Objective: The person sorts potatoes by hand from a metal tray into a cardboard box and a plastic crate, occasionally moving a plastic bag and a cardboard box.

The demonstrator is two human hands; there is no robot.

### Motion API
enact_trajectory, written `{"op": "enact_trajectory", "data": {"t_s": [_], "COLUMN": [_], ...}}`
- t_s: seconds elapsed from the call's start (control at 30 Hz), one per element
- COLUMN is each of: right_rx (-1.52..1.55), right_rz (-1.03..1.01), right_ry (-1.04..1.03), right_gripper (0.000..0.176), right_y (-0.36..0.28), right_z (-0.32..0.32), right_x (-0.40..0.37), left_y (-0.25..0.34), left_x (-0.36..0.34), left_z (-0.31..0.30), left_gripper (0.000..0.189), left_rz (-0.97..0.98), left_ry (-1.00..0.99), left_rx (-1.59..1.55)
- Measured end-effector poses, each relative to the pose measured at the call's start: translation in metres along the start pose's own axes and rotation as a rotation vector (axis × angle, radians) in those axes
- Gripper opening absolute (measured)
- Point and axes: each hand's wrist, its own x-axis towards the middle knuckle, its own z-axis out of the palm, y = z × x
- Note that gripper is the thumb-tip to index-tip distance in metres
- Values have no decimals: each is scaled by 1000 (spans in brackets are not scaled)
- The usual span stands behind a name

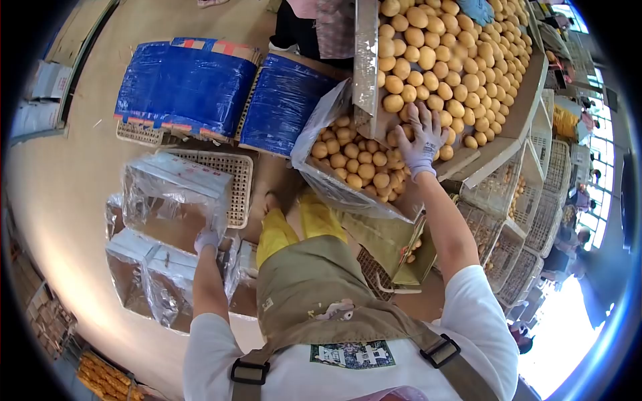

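Note:
My right hand, in a pale glove, lies with fingers spread on round yellow-orange fruits at the lower lip of a sorting table. Just below that lip, a box with a clear plastic liner holds many of the same fruits. Down at the left, my gloved left hand is closed on the edge of a cardboard box lined with clear plastic. No fruit shows inside this box. Its fingertips are partly hidden by the plastic.
Blue-wrapped boxes rest on plastic crates at the upper left. More plastic-lined boxes stand beside my left arm. Stacked crates line the right side. Another person stands beyond the sorting table, where a blue glove shows.

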Motion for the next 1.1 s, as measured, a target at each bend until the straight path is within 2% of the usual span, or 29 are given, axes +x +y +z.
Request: {"op": "enact_trajectory", "data": {"t_s": [0.03, 0.07, 0.1, 0.13, 0.17, 0.27, 0.33, 0.43, 0.47, 0.73, 1.1], "right_rx": [-14, -7, 51, 66, 4, 83, 126, 163, 175, 204, 262], "right_rz": [5, -35, -23, -24, -36, 22, 59, 89, 96, 89, 134], "right_ry": [4, 109, 98, 151, 173, 104, 64, -1, -3, 100, 44], "right_gripper": [67, 66, 63, 61, 61, 61, 60, 60, 60, 59, 58], "right_y": [10, 17, -15, -16, -11, -24, -26, -24, -24, -16, -9], "right_z": [-5, -4, 4, 9, 10, -16, -25, -24, -21, -35, -27], "right_x": [-16, 18, -1, 2, 5, 12, 7, 3, 3, -3, -6], "left_y": [-3, 20, -21, -42, -37, -32, -23, -18, -20, 6, 13], "left_x": [-18, -26, -75, -35, -29, -54, -112, -149, -151, -174, -203], "left_z": [8, -9, -24, 7, 13, 20, -2, -3, 0, -33, -55], "left_gripper": [60, 52, 45, 45, 45, 41, 44, 52, 58, 59, 61], "left_rz": [67, 126, 188, 148, 215, 182, 177, 222, 221, 280, 266], "left_ry": [-18, 46, 6, 48, 121, 87, 39, -42, -49, -30, 1], "left_rx": [93, 105, 348, 210, 199, -41, -178, -168, -170, -197, -171]}}
